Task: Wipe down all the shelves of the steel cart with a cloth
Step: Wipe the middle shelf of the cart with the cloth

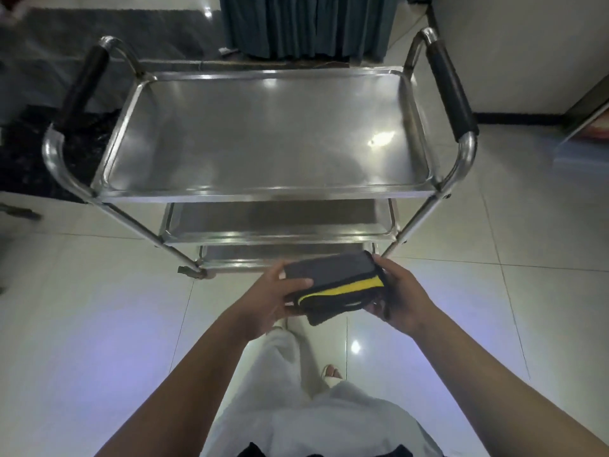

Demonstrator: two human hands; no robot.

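Note:
A steel cart stands in front of me with three shelves: a wide top shelf [263, 192], a middle shelf [276, 237] and a bottom shelf [250, 263] showing beneath it. I hold a folded grey cloth [333, 270] with a yellow and black edge in front of the cart's near side, below the level of the top shelf. My left hand [273, 300] grips its left end and my right hand [400, 296] grips its right end. The cloth touches no shelf.
The cart has black-padded handles on the left [84, 82] and right [449, 90]. A dark rug [29, 150] lies on the left, teal curtains [309, 24] hang behind the cart, and a white wall [514, 51] stands at the right. The floor [99, 324] is glossy tile.

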